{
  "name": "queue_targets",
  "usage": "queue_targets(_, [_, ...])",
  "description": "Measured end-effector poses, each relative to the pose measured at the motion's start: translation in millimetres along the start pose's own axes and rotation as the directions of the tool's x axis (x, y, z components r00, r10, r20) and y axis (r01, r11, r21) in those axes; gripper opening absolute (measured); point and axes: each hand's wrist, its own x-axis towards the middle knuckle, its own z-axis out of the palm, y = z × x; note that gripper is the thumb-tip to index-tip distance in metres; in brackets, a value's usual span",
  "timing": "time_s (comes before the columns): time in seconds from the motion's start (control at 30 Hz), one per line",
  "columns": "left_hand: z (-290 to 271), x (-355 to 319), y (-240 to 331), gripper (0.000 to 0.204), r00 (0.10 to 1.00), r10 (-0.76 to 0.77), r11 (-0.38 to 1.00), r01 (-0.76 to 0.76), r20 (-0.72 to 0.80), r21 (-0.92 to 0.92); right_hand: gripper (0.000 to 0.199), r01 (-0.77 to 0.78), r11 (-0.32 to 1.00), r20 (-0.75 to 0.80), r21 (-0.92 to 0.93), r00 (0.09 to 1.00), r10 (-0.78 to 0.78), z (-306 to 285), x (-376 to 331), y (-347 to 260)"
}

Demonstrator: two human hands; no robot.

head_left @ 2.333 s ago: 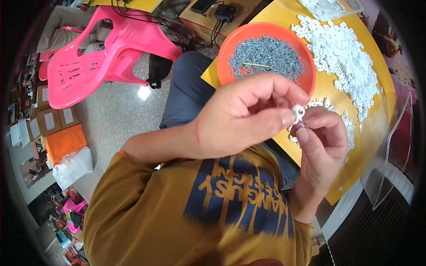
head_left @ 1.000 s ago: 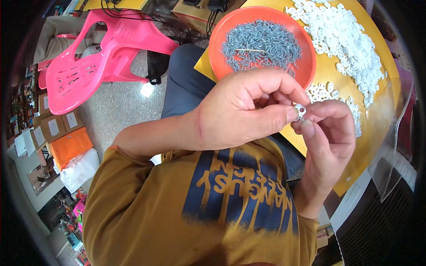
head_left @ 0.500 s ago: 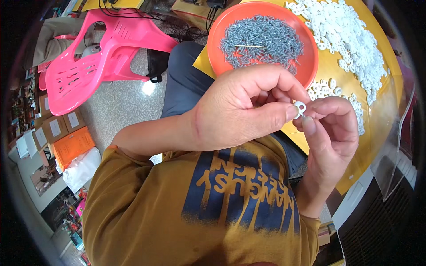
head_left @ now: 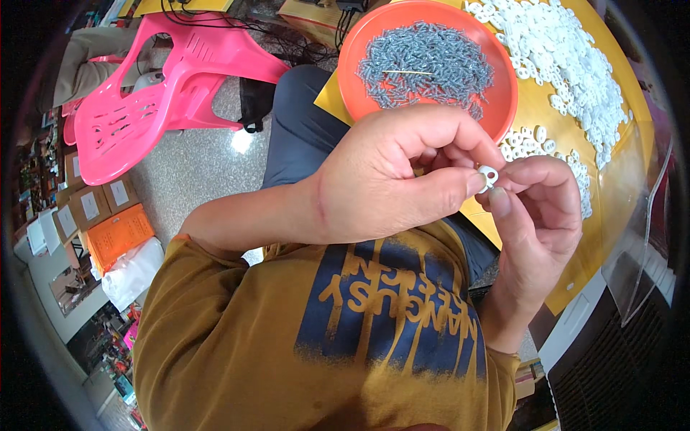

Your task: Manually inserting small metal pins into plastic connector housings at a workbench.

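Note:
My left hand (head_left: pixel 402 176) pinches a small white plastic piece with a round hole (head_left: pixel 490 174) between thumb and forefinger. Thumb and fingers of my right hand (head_left: pixel 535 223) close on the lower right side of the same piece. A tiny part at its lower end is mostly covered by the right fingertips; I cannot make out its kind. Just beyond my hands stands an orange-red basin (head_left: pixel 350 90) heaped with small grey screws (head_left: pixel 428 61). Several loose white plastic pieces (head_left: pixel 523 144) lie past the fingertips on the yellow table surface (head_left: pixel 532 97).
A large heap of white plastic pieces (head_left: pixel 568 65) covers the table's far right. A thin stick (head_left: pixel 407 72) rests on the screws. At left stands a pink plastic chair (head_left: pixel 129 122). A clear plastic sheet (head_left: pixel 636 251) and a dark ribbed panel (head_left: pixel 611 366) are at right.
My hands hold nearly the same place. The white piece has turned slightly, and less of the thin part at its lower end shows between the fingertips.

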Motion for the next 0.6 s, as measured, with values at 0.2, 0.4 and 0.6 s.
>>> queue_targets(0.2, [0.3,-1.8,-1.6,0.022,1.0,0.024,1.0,-0.024,-0.008,-0.007,0.019,0.014,0.997,-0.001,-0.078,1.0,-0.014,2.0,-2.1,-2.9])
queue_targets(0.4, [0.1,-2.6,-0.9,0.021,1.0,0.017,1.0,-0.017,-0.005,-0.005,0.019,0.025,0.997,-0.005,-0.068,1.0,-0.026,3.7,-2.6,-3.0])
queue_targets(0.6, [-2.3,-4.5,-1.3,0.02,0.999,0.041,0.995,-0.042,0.015,0.085,0.019,0.035,0.985,-0.037,-0.167,0.998,-0.042,7.2,-4.7,-6.5])
